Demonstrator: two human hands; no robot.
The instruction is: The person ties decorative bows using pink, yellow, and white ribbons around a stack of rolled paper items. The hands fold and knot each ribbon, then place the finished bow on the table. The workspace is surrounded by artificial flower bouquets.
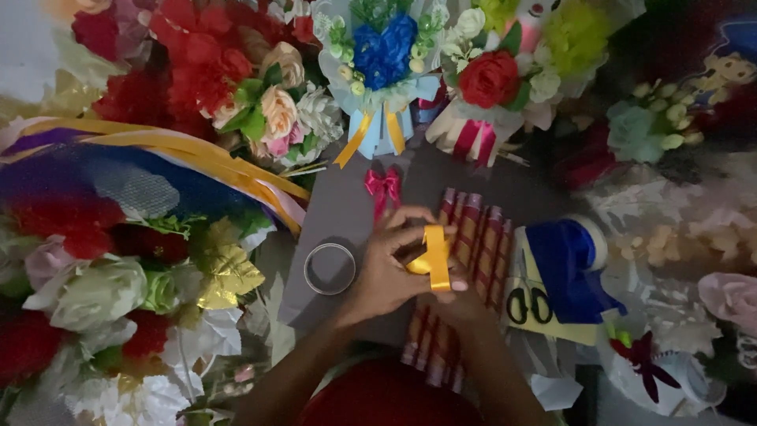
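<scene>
Yellow ribbon (434,258): loop pinched by left hand (384,268) and right hand (457,296); risk: loosened pinch lets the slippery loop unfold.

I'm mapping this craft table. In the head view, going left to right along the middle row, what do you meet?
Clear tape roll → left hand → yellow ribbon → red-and-gold striped rolls → black-handled scissors → blue ribbon spool.
</scene>
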